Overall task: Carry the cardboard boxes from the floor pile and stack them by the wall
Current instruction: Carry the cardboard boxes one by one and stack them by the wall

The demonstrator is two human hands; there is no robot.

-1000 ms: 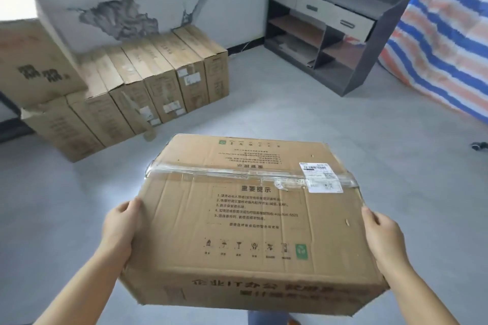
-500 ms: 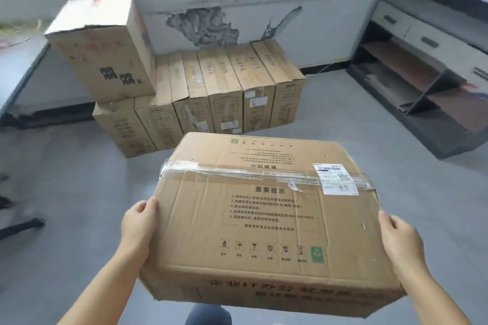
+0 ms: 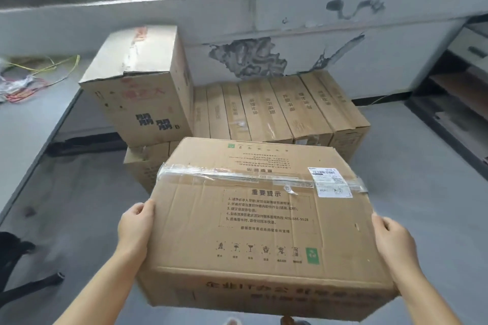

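Two hands carry the taped cardboard box (image 3: 253,221), held level at waist height: left hand (image 3: 134,229) and right hand (image 3: 393,243) each curled round a side edge, fingers hidden beneath. Half a second ago the wall stack sat farther off and left of centre; now it fills the view straight ahead, so the approach is nearly done and set-down looks next. Row of upright boxes (image 3: 285,111) stands against the wall (image 3: 343,42); tall box (image 3: 142,87) rests on its left end. Open top surface lies to the right of it. Table (image 3: 29,119) edge left, shelf unit (image 3: 459,92) right; bare floor (image 3: 79,206) between gives walking room.
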